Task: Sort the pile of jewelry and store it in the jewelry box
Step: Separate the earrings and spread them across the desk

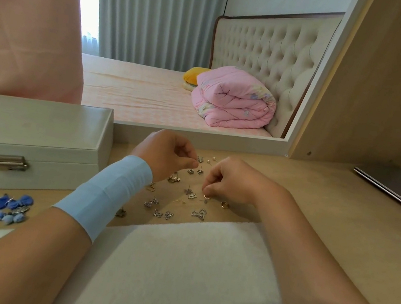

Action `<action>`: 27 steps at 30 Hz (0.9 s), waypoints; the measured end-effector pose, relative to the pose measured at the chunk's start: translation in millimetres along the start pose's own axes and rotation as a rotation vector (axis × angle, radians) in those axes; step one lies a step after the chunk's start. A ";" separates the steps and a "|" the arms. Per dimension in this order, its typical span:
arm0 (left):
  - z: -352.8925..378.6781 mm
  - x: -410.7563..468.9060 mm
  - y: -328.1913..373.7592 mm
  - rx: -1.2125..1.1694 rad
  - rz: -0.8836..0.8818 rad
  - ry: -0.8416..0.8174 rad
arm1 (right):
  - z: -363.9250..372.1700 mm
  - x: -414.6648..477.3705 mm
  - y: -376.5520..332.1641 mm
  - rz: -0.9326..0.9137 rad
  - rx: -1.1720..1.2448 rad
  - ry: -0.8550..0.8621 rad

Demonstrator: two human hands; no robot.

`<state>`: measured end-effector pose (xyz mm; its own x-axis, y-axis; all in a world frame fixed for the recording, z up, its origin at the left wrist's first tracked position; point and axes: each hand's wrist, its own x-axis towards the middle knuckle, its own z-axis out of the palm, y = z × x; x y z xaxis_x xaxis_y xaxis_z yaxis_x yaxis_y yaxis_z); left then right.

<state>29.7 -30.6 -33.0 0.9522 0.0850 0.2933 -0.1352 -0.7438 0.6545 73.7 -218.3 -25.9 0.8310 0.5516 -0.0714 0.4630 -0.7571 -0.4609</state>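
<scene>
Wood desk (pixel 332 202): pale tabletop running across the middle of the frame, with everything you are working on lying on it.
Jewelry box (pixel 31 132): white, at the left of the frame, lid down and metal clasp facing you.
Scattered earrings (pixel 151 203): small silver and gold pieces spread loose on the desk at the centre, between your two hands and just above the white pad.
Left hand (pixel 166 156): fingers curled, thumb and forefinger tips meeting at the upper edge of the scatter; you cannot tell whether a piece sits between them.
Right hand (pixel 231 181): curled downward, thumb and forefinger pinching a hoop earring (pixel 206 197) that touches the desk.
Gold ring (pixel 224 204): just right of the hoop, lying flat.
Pearl studs (pixel 211 159): two, at the top of the scatter between your hands.
Blue bead earrings (pixel 0 210): heaped at lower left, in front of the box.
White pad (pixel 186 270): soft sheet filling the lower centre.
Wrist band (pixel 106 194): pale blue, around your left forearm.
Mirror (pixel 186 42): upper frame, reflecting a bed with a folded pink quilt (pixel 235 99).
</scene>
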 end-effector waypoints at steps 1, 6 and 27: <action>-0.3 0.2 -0.5 0.002 0.000 -0.001 | -2.8 -0.7 0.5 -0.007 -0.001 0.002; -2.0 1.1 -3.4 0.015 -0.016 -0.052 | -25.5 -7.2 10.4 0.054 -0.099 -0.062; -5.0 -0.6 -4.2 0.051 -0.034 -0.126 | -14.0 -8.6 -8.5 0.004 -0.086 -0.062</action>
<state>28.3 -24.3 -32.4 0.9833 0.0294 0.1797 -0.0912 -0.7747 0.6257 67.0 -221.6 -9.0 0.8136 0.5668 -0.1294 0.4862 -0.7854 -0.3831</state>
